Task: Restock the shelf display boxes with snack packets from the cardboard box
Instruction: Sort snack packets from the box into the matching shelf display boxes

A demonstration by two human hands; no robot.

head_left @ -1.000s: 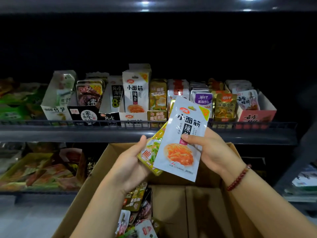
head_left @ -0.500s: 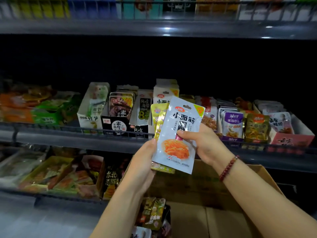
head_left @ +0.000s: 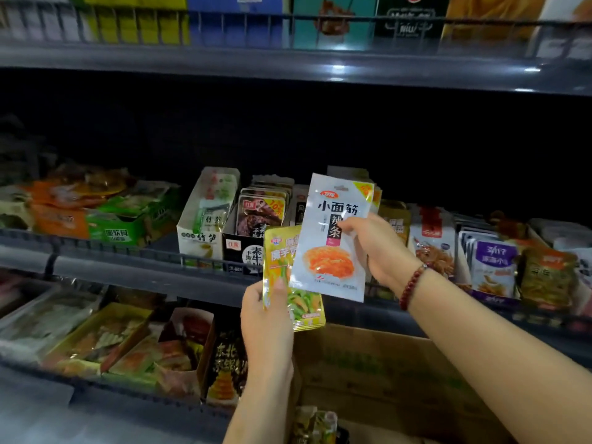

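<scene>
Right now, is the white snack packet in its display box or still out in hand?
Out: the right hand holds the white packet upright in front of the shelf.

Right hand point(head_left: 378, 248) pinching white packet point(head_left: 333, 248), left hand point(head_left: 266, 318) holding yellow packet point(head_left: 288, 283), cardboard box point(head_left: 384, 379) below shelf

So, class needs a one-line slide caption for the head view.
Right hand holds a white packet, left hand a yellow one, before the shelf.

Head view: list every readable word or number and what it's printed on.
"小面筋" and "辣条": white packet in right hand.
"竹笋": white display box.
"10%": brown packet.
"素牛": black display box.
"东北": dark box, lower shelf.
Yellow packet in left hand, purple packets, top-shelf boxes: blurred.
</scene>
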